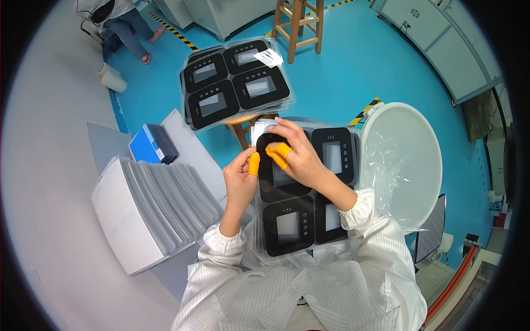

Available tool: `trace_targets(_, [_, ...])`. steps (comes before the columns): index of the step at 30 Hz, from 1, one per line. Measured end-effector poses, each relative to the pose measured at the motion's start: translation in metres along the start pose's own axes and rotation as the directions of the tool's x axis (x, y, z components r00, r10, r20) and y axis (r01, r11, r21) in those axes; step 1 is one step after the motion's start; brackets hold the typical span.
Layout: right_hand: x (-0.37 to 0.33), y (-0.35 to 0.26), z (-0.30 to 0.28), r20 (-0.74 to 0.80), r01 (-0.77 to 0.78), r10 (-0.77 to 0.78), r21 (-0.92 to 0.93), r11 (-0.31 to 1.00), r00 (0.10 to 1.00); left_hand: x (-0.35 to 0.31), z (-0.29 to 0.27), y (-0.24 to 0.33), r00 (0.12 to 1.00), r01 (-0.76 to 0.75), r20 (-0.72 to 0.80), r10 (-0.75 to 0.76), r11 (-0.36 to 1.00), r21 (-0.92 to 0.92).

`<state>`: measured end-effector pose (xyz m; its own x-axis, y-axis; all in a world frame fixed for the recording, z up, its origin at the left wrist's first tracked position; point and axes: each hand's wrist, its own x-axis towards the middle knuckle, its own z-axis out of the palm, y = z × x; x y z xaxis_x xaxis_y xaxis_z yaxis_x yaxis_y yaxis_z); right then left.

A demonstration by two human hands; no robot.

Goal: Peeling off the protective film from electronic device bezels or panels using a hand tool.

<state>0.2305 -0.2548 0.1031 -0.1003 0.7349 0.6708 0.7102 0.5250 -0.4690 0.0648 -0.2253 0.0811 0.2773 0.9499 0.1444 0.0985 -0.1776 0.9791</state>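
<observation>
My left hand [241,179], a yellow finger cot on its thumb, is closed in a pinch at the left edge of a sheet of black panels [288,225] with rectangular windows. My right hand [302,160] arches over the sheet's upper left panel. Its fingers are bent, with yellow rubber covering at the thumb side; what they grip, if anything, is too small to make out. White paper slips [261,130] show beside the right fingertips at the sheet's far left corner. Clear film edges stick out around the sheet, which lies in front of my body.
Another stack of black panel sheets [237,80] rests on a stool ahead. To the left stand a thick row of pale sheets [154,204] and a blue box [148,144]. A white tub [433,149] holding clear film scraps [389,165] is at right. Beyond are a wooden stool [298,27] and a seated person [124,27].
</observation>
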Motion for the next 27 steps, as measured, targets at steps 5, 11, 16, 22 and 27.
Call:
trace_targets(5, [0.026,0.011,0.002,-0.16,-0.006,-0.001,-0.038,0.999,0.987,0.001,0.005,0.004,0.997,-0.076,0.024,0.074,0.994,0.08])
trace_targets(11, [0.018,0.008,0.003,-0.147,0.089,-0.091,-0.021,0.996,0.985,0.0,0.003,0.002,0.999,0.052,0.02,-0.05,0.993,-0.104])
trace_targets(16, [-0.007,0.004,0.006,-0.046,0.031,-0.03,0.007,1.0,0.998,0.005,-0.006,0.002,0.994,0.112,0.013,-0.112,0.978,-0.178])
trace_targets(22, [0.026,0.015,0.006,-0.152,-0.022,0.015,-0.042,0.999,0.988,0.003,0.001,0.0,0.999,-0.023,0.043,0.022,0.999,0.024])
trace_targets(27, [0.016,0.016,0.006,-0.177,0.118,-0.122,-0.035,0.992,0.977,0.001,0.007,0.011,0.995,0.102,0.033,-0.099,0.988,-0.112])
